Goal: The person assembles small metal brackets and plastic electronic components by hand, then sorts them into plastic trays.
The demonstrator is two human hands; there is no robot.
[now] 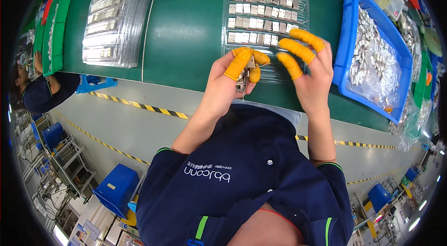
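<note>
My left hand [228,77], with yellow finger cots on its fingertips, is closed around a few small metal connectors [250,63] at the near edge of the green table. Part of them is hidden behind its fingers. My right hand [311,65] also wears yellow finger cots; its fingers are apart, with nothing visible between them. Those fingertips hover by the near right corner of a clear plastic tray [225,13]. Rows of silver, box-shaped metal connectors [253,23] fill the tray.
To the right, a blue bin [342,60] holds many loose metal parts in clear plastic. A stack of filled clear trays [122,36] stands at left. Beyond it are a green bin [57,32] and another person [51,88]. The green table [181,22] ends just before my body.
</note>
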